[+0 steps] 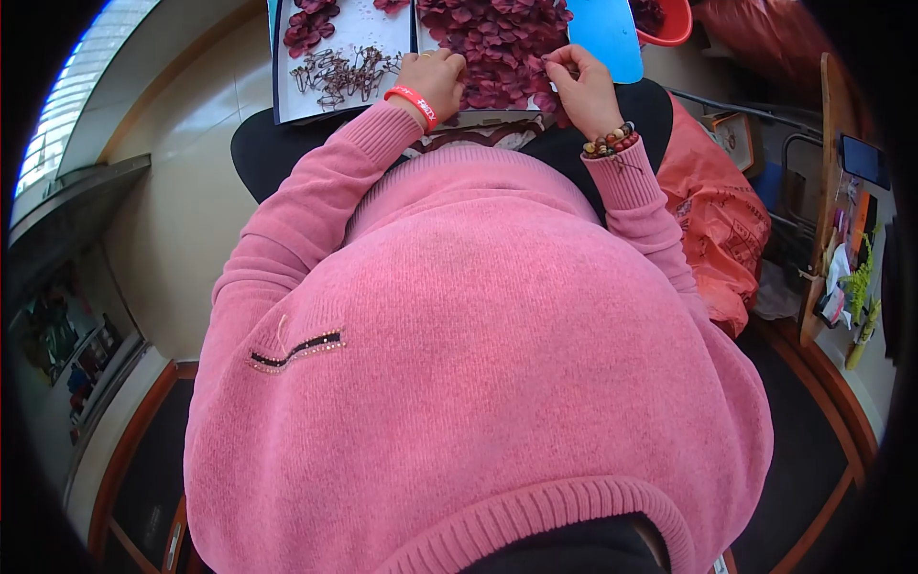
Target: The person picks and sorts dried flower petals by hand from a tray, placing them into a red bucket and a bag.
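Note:
Dark red petals (492, 43) lie in a thick layer in the right part of a shallow white tray (382, 21) on my lap. My left hand (435, 81), with a red wristband, rests at the tray's middle divider, its fingers curled at the edge of the petals; what they hold, if anything, is hidden. Over the right edge of the petals is my right hand (585, 86), thumb and forefinger pinched together on something too small to make out. Thin brown stems (339, 77) lie in a tangle in the left part, below a few petal clusters (308, 29).
Beside the tray at the right is a blue panel (612, 38), with a red bowl (667, 21) behind it. A red plastic bag (712, 210) sits by my right leg. Farther right, a wooden-edged table (824, 191) carries a phone (863, 160) and green sprigs.

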Available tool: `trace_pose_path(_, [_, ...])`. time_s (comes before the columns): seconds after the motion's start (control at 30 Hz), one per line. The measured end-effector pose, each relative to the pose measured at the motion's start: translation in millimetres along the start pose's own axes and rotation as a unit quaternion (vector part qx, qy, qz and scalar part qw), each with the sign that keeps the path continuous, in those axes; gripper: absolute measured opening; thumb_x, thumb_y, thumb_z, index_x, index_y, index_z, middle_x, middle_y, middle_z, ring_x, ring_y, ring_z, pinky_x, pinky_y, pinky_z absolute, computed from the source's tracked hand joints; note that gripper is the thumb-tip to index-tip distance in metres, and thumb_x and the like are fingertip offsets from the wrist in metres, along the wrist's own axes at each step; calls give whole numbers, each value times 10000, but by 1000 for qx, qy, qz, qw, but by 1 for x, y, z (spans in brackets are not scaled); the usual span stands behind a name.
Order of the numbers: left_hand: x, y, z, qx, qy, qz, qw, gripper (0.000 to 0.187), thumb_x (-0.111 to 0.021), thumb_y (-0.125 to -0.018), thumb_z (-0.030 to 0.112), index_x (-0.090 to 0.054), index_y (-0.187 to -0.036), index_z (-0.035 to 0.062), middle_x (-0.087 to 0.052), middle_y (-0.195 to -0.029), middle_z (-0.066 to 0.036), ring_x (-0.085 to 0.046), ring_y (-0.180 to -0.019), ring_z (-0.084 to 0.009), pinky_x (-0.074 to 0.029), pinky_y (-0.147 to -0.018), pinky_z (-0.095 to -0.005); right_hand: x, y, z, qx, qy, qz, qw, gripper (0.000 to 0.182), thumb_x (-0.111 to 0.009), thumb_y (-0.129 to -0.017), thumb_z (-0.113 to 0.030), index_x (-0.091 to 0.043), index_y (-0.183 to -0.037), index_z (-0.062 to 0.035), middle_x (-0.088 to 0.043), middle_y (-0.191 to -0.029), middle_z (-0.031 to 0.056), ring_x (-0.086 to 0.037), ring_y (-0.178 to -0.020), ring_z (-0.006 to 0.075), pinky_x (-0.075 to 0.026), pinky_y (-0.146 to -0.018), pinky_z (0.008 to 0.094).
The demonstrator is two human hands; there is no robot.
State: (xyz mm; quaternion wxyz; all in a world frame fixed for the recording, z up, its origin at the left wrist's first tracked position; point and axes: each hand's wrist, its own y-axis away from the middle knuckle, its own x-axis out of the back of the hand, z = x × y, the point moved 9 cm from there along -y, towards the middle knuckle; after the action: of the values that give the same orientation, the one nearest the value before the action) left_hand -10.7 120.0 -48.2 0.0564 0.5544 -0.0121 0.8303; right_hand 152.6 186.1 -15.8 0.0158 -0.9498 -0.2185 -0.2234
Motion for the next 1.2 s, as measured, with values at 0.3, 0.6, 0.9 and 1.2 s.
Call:
trace_pose_path(0.3, [-15, -4, 10, -23, -93, 62, 994, 276, -665, -709, 238, -527, -915, 116, -556, -892, -78, -558, -857, -259, -347, -784, -384, -18, 15, 0, -12, -22, -55, 998, 98, -625, -758, -77, -612, -789, 15, -608, -680, 49, -547, -601, 86, -433, -542, 228])
trace_pose_path(0.6, [-5, -10, -44, 167, 476, 87, 859, 198, -688, -720, 35, -591, -889, 1, -638, -757, -74, -610, -720, -136, -497, -641, -261, -52, 25, -14, 25, 66, -90, 993, 136, -617, -746, -148, -610, -802, -25, -501, -840, 133, -531, -742, 228, -445, -681, 316])
trace_pose_path(0.9, [4, -5, -43, 155, 540, 95, 822, 144, -654, -753, 56, -664, -892, 22, -650, -768, -60, -598, -676, -110, -485, -646, -246, -61, 21, -30, 17, 13, -132, 991, 125, -625, -735, -131, -620, -806, -28, -511, -937, 122, -553, -725, 178, -460, -690, 288])
trace_pose_path(1.2, [8, 1, -42, 166, 553, 55, 814, 141, -630, -810, 104, -638, -910, 6, -627, -781, -19, -556, -668, -80, -458, -633, -218, -66, 10, -51, 47, 63, -114, 990, 112, -612, -760, -106, -608, -820, -12, -551, -873, 89, -551, -690, 137, -449, -641, 258])
